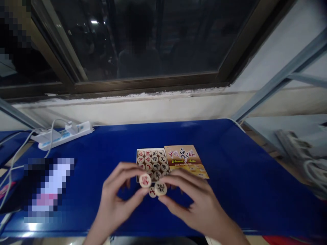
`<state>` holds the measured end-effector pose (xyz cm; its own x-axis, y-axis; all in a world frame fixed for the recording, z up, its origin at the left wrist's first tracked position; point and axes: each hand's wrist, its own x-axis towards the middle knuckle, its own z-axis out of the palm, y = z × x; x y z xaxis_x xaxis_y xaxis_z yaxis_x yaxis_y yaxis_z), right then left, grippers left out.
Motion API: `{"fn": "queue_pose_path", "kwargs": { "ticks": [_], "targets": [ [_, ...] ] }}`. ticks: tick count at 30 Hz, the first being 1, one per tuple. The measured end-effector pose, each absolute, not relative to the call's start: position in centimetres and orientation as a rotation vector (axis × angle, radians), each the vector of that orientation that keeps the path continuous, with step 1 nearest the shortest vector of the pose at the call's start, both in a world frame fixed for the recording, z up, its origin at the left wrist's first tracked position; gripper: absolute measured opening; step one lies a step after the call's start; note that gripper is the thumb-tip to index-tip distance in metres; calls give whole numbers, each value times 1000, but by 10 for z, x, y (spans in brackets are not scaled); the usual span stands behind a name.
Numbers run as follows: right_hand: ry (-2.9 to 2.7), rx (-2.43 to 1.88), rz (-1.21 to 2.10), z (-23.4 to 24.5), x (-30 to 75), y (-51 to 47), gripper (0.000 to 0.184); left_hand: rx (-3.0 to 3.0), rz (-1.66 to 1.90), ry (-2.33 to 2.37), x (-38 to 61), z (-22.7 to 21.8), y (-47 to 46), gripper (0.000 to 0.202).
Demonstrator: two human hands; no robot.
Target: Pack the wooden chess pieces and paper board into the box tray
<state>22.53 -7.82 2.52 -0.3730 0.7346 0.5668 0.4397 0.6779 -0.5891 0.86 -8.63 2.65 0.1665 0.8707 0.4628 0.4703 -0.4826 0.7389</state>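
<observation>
My left hand (116, 199) pinches a round wooden chess piece with a red character (145, 180) between thumb and fingertips. My right hand (195, 204) pinches a round piece with a black character (160, 188). A third piece (152, 192) shows just below and between them; which hand has it I cannot tell. Both hands hover over the blue table (237, 170), just in front of an open box of Chinese chess pieces (152, 162). The box's yellow lid (186, 160) lies right beside it.
A white power strip (65, 134) with cables lies at the back left of the table. A blurred-out object (48, 189) sits at the left. A window (143, 44) and sill run behind the table. More cables and strips (304, 153) lie off to the right.
</observation>
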Motion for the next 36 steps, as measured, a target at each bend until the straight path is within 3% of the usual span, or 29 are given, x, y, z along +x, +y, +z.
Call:
{"fn": "queue_pose_path", "kwargs": {
  "ticks": [5, 8, 13, 21, 27, 36],
  "targets": [
    [-2182, -997, 1, 26, 239, -19, 17, 2244, 1068, 1444, -10, 26, -27, 22],
    [-2245, -1071, -66, 6, 241, 3, 19, 2373, 964, 1488, -18, 5, -6, 24],
    [-2250, -1122, -66, -13, 239, 4, 20, 2458, 906, 1448, -22, -18, -4, 27],
    [-2264, -1131, 41, -15, 248, 6, 26, 2441, 825, 1474, -17, -16, -7, 33],
    [-2298, -1032, 198, -8, 242, -2, 24, 2445, 928, 1427, -16, -16, -10, 19],
    [-2281, -994, 266, -10, 243, -3, 25, 2449, 951, 1348, -15, -16, -9, 19]
  ]
}}
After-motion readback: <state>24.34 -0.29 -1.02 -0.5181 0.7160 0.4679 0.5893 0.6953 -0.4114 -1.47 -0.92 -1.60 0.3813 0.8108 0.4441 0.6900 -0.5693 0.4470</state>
